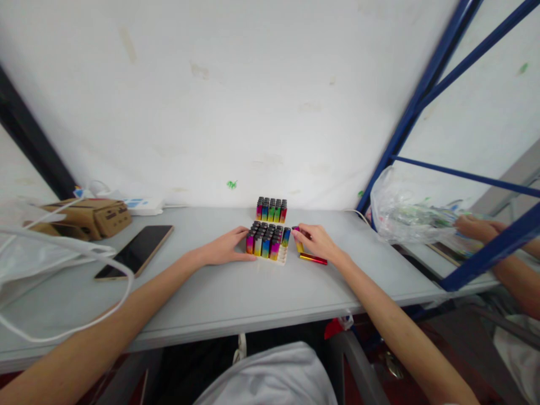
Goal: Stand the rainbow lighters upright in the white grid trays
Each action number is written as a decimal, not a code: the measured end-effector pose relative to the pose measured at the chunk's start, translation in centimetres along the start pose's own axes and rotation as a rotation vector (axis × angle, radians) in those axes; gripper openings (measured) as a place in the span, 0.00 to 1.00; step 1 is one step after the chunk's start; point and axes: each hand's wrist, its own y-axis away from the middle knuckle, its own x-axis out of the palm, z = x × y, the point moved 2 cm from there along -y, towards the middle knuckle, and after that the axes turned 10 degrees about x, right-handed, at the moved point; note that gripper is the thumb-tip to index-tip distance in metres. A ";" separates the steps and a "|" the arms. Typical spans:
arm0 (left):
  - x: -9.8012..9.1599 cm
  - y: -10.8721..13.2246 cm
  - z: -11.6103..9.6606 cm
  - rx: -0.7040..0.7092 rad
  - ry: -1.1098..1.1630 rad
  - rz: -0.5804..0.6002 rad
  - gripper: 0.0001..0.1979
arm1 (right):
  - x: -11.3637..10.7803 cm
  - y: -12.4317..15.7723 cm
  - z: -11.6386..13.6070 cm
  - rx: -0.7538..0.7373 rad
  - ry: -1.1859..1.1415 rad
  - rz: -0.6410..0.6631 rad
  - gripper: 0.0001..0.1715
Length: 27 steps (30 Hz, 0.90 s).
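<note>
Rows of shiny multicoloured lighters with black tops stand upright in a white tray (282,259) on the grey table. My left hand (228,246) grips the tray's left side, thumb at the near corner and fingers farther back. Beside the tray's right edge, my right hand (315,241) is closed on a pink and yellow lighter (299,245), partly hidden by the fingers. A blue and yellow lighter (286,237) stands in the right column, with bare slots in front of it. One red and gold lighter (313,259) lies flat below my right hand.
Behind the tray stands a second block of lighters (271,210). On the left are a phone (137,252), a cardboard box (93,218) and a white cable (129,287). To the right, a blue metal frame (386,160), a clear plastic bag (392,216) and another person's hand (476,228).
</note>
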 end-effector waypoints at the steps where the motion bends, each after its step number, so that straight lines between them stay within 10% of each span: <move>1: 0.0 0.0 0.0 0.000 0.000 -0.002 0.40 | 0.0 0.0 0.0 0.016 -0.017 0.003 0.28; 19: 0.2 0.1 0.4 0.029 -0.005 -0.028 0.40 | 1.7 -0.4 0.8 0.003 0.055 0.177 0.26; 27: 0.1 0.1 0.1 0.004 0.015 -0.003 0.40 | -3.1 1.3 -2.5 0.162 -0.139 0.423 0.22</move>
